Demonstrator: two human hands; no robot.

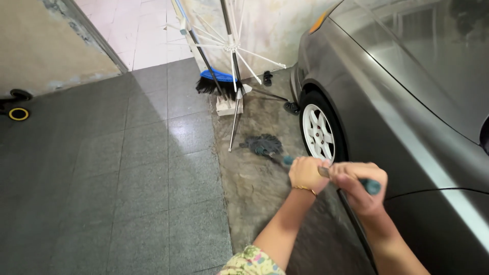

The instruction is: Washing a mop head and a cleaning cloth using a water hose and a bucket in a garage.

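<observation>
Both my hands grip a mop handle with a teal end (372,186). My left hand (305,174) holds it lower down, toward the mop head. My right hand (359,183) holds it near the teal top end. The dark grey-green mop head (263,144) rests on the wet concrete floor, just left of the car's front wheel (318,133). The handle runs from the mop head up to my hands, beside the grey car body (407,117).
A drying rack stand (235,66) and a black broom with a blue base (216,81) lean by the back wall. Dark sandals (291,107) lie near the wheel. Grey tiles (127,178) cover the left floor. A yellow-rimmed wheel (19,114) sits far left.
</observation>
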